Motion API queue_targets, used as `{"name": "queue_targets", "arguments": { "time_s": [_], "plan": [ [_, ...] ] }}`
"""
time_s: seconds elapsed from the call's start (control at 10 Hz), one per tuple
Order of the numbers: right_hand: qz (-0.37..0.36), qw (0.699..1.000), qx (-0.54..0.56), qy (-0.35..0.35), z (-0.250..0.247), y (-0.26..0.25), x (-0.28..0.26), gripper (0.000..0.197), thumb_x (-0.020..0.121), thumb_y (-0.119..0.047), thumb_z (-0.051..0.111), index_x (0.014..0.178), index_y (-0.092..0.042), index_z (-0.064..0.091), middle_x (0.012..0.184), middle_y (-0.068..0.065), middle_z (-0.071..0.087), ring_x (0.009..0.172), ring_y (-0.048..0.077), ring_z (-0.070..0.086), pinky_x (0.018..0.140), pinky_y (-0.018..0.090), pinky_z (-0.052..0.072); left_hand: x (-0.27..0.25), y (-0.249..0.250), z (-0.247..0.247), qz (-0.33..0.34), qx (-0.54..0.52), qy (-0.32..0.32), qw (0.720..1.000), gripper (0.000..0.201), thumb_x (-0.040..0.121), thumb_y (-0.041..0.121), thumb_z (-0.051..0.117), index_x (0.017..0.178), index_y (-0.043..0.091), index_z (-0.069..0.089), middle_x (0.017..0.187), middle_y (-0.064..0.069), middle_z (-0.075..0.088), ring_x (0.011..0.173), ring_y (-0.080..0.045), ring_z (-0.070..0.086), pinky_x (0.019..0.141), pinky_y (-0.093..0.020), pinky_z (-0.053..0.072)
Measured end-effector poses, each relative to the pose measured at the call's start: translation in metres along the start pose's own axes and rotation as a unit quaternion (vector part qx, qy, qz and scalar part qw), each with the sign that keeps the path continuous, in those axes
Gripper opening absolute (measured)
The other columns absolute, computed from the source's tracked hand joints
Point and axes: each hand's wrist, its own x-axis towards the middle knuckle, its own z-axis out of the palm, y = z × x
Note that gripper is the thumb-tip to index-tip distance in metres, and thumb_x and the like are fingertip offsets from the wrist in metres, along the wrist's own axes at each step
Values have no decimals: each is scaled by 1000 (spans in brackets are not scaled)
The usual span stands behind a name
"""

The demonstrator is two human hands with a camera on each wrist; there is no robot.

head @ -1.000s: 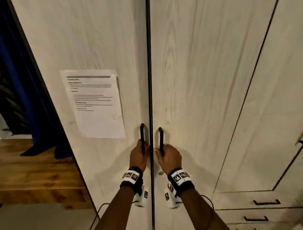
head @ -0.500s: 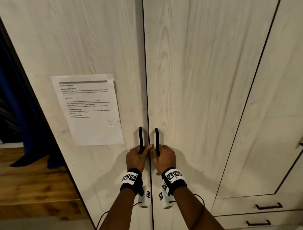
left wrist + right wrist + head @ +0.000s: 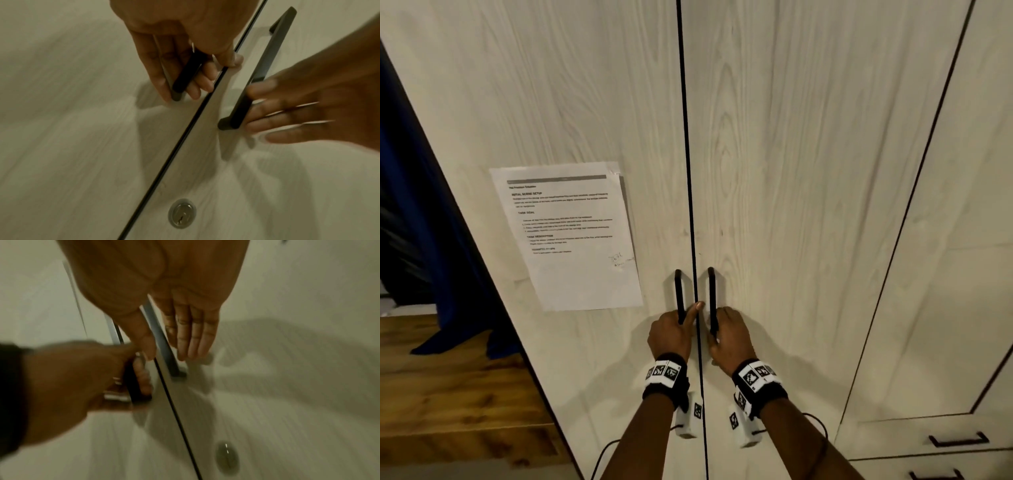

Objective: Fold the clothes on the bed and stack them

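No clothes or bed are in any view. I face a pale wood-grain wardrobe with its two doors (image 3: 791,171) closed together. My left hand (image 3: 671,335) grips the black left handle (image 3: 678,291), fingers curled round it (image 3: 187,73) and the thumb reaching across the seam. My right hand (image 3: 729,335) is at the black right handle (image 3: 711,291). The right wrist view shows its fingers (image 3: 193,331) straight against the door, with the handle (image 3: 162,344) running between thumb and fingers.
A printed sheet (image 3: 571,236) is stuck on the left door. A round keyhole (image 3: 182,213) sits below the handles on the right door. Drawers with black pulls (image 3: 959,440) are at lower right. A blue curtain (image 3: 421,240) and a wooden floor (image 3: 448,394) lie to the left.
The gap between the two doors has narrowed to a thin seam. My left thumb now stretches across it. The view has shifted a little to the left.
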Motion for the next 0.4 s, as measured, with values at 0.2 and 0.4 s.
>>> {"name": "queue_targets", "arguments": {
  "time_s": [0.2,0.4],
  "plan": [
    [10,960,154,235,-177,-36,-29,21,88,-10,75,98,-28,70,85,-7,74,72,10,69,64,43,57,5,4,4,-22,23,-6,999,82,80,90,40,59,16,66,57,3,66,56,-18,64,62,-34,56],
    [-108,929,115,335,-383,-47,-114,5,97,-30,68,100,-29,72,96,-1,74,85,26,71,73,44,56,0,9,-1,-42,-47,-14,998,66,71,80,63,56,15,57,56,3,60,52,-15,53,56,-26,40]
  ]
}}
